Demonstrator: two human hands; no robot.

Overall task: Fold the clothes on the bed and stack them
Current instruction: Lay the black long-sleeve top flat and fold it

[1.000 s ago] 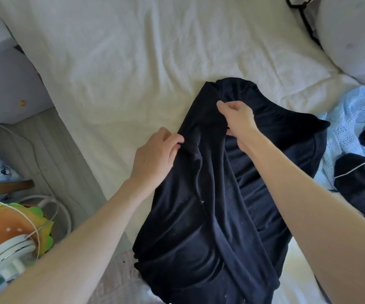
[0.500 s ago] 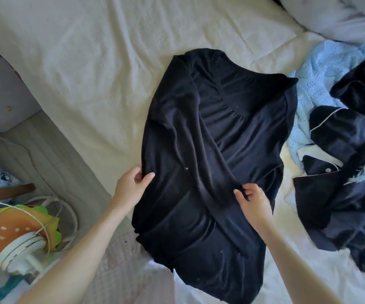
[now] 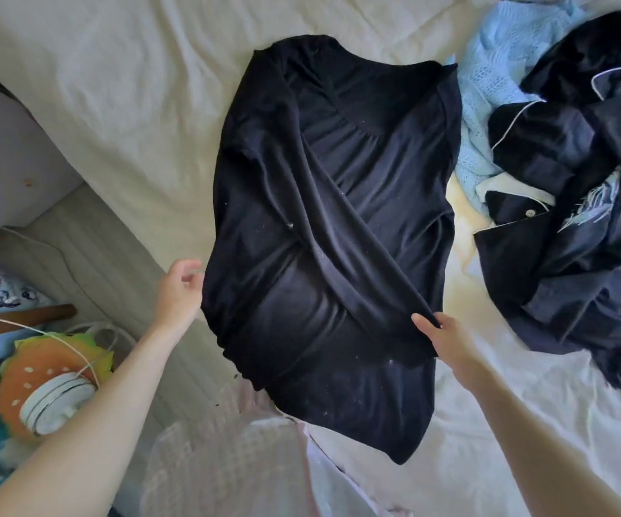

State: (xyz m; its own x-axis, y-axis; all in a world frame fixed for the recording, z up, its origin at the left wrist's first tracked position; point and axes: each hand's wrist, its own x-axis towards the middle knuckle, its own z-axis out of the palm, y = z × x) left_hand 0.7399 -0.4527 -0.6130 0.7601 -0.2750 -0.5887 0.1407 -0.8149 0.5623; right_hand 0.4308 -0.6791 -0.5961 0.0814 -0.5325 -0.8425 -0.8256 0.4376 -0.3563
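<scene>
Black top [image 3: 335,225] lengthwise on bed [image 3: 114,87], neckline away

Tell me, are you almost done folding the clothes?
Not yet. The black top lies flat with one sleeve folded across; the left hand and right hand are at its sides. The dark pajamas and blue knit are still heaped. No stack shows.

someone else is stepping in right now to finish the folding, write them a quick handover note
Left hand: at the left edge of the black top, fingers loosely curled, no clear grip.
Right hand: pinching the end of the sleeve folded across the top.
Black top lies on the bed sheet, only partly folded.
Left: finish it, then the light blue knit and the navy pyjama pile. Nothing stacked yet.
</scene>
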